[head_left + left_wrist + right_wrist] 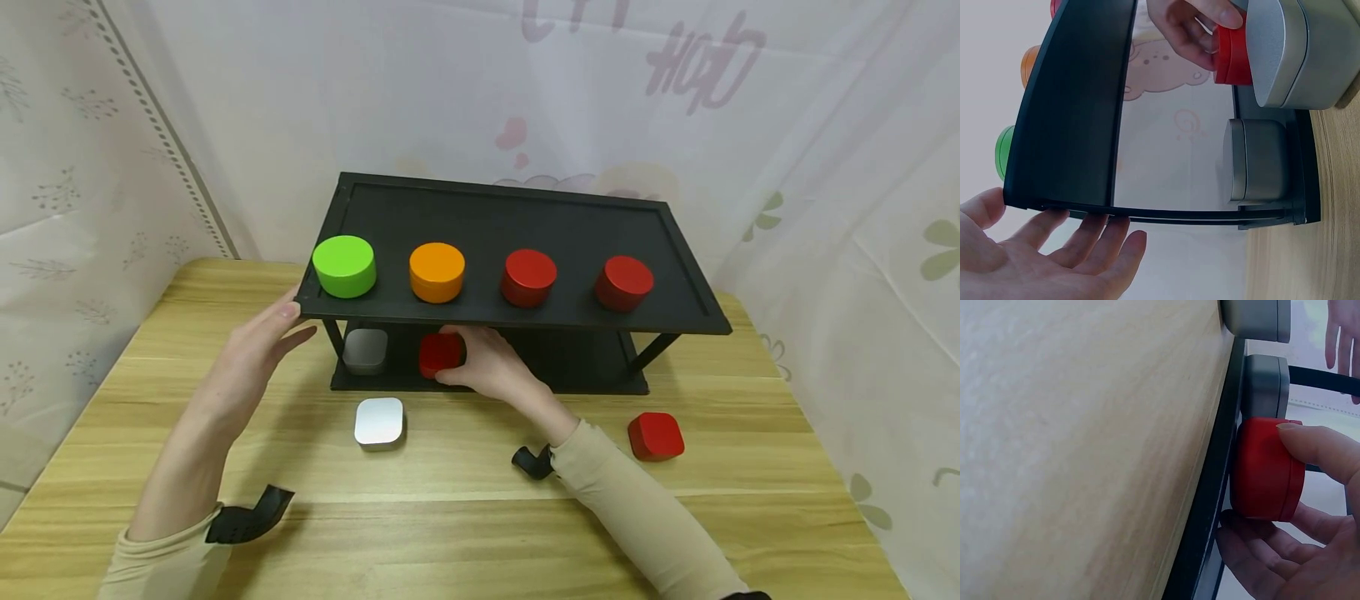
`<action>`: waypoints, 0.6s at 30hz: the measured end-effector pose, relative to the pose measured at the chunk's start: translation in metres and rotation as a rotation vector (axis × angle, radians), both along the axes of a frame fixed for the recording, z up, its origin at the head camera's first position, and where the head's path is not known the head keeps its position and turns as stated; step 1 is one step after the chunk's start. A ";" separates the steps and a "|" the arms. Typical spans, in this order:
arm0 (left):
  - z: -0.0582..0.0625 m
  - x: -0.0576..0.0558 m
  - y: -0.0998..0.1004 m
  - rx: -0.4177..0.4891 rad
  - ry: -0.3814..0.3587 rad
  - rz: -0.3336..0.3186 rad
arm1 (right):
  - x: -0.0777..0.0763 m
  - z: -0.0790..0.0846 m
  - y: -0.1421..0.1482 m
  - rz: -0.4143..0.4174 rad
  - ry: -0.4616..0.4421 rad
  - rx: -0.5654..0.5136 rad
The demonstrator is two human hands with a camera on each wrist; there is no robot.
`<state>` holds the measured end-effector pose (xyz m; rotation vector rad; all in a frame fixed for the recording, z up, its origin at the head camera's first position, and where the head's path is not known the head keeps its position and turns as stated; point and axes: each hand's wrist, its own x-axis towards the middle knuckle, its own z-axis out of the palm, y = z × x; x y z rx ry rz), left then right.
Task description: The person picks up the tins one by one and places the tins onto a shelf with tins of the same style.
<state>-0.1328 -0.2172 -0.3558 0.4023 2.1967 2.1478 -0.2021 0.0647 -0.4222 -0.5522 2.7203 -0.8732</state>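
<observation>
A black two-tier shelf (495, 212) stands on the wooden table. My left hand (251, 354) holds the left front corner of its upper board, thumb at the corner and the other fingers against the end. On the lower tier, my right hand (491, 362) grips a red rounded-square tin (439, 356), thumb on its near side and fingers round the far side. The right wrist view shows this red tin (1263, 469) low over the shelf's black edge. Left of it, a silver rounded-square tin (365, 351) sits on the same tier.
On the upper board stand a green round tin (345, 267), an orange one (437, 272) and two red ones (528, 277). Another silver tin (378, 422) lies on the table before the shelf, and a red tin (656, 436) at the right. A patterned cloth (450, 100) hangs behind.
</observation>
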 end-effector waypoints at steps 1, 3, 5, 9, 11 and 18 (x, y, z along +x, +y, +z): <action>0.000 0.000 0.000 -0.001 -0.004 0.003 | 0.000 0.000 0.000 -0.002 -0.002 0.001; 0.000 0.000 0.000 -0.002 -0.014 0.010 | -0.002 -0.001 -0.001 -0.005 -0.002 0.007; 0.000 0.000 0.000 0.001 -0.026 0.018 | -0.003 -0.002 -0.002 -0.006 -0.002 0.009; 0.000 0.001 0.000 0.005 -0.022 0.018 | -0.004 -0.002 -0.004 -0.001 0.001 0.001; 0.000 0.001 0.000 0.014 -0.014 0.015 | -0.004 -0.002 -0.005 0.001 -0.002 -0.005; 0.000 0.001 0.001 0.017 0.003 0.011 | -0.005 -0.003 -0.008 0.005 0.003 -0.022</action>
